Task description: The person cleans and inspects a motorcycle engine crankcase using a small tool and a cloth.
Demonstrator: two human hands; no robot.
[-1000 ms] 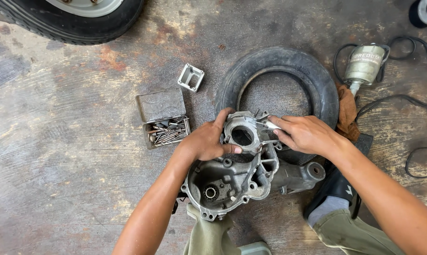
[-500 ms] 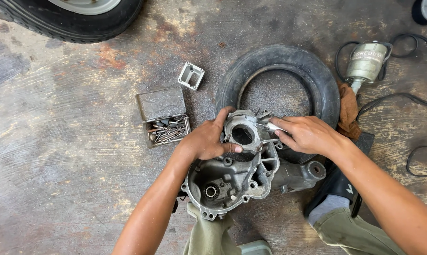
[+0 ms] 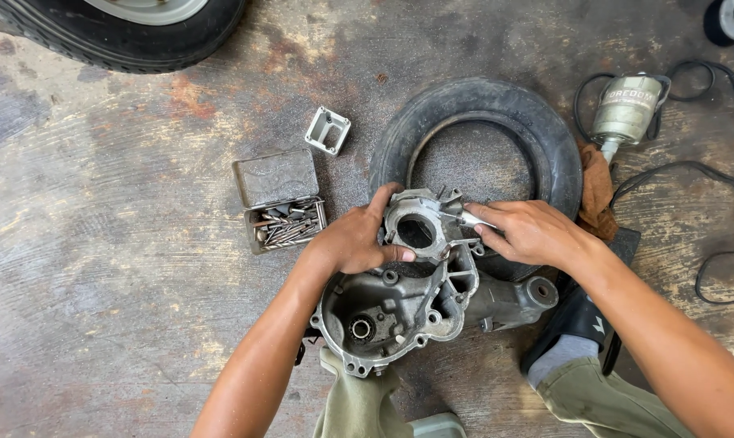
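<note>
A grey metal engine casing (image 3: 399, 312) lies on the stained concrete floor, its far end resting on a small black tyre (image 3: 545, 142). My left hand (image 3: 355, 239) grips the casing's round upper housing (image 3: 416, 215) from the left side, thumb across its lower rim. My right hand (image 3: 529, 231) pinches a small silver tool or part (image 3: 471, 219) against the right edge of that housing. What exactly the silver piece is cannot be made out.
An open metal tin of bits (image 3: 284, 221) sits left of the casing, a small square metal bracket (image 3: 328, 130) beyond it. An electric grinder (image 3: 626, 109) with black cable lies at right, an orange rag (image 3: 596, 195) beside the tyre. A large wheel (image 3: 132, 28) fills the top left.
Both hands stay on the casing's upper housing. My right hand's fingers have shifted only slightly at the housing's right edge.
</note>
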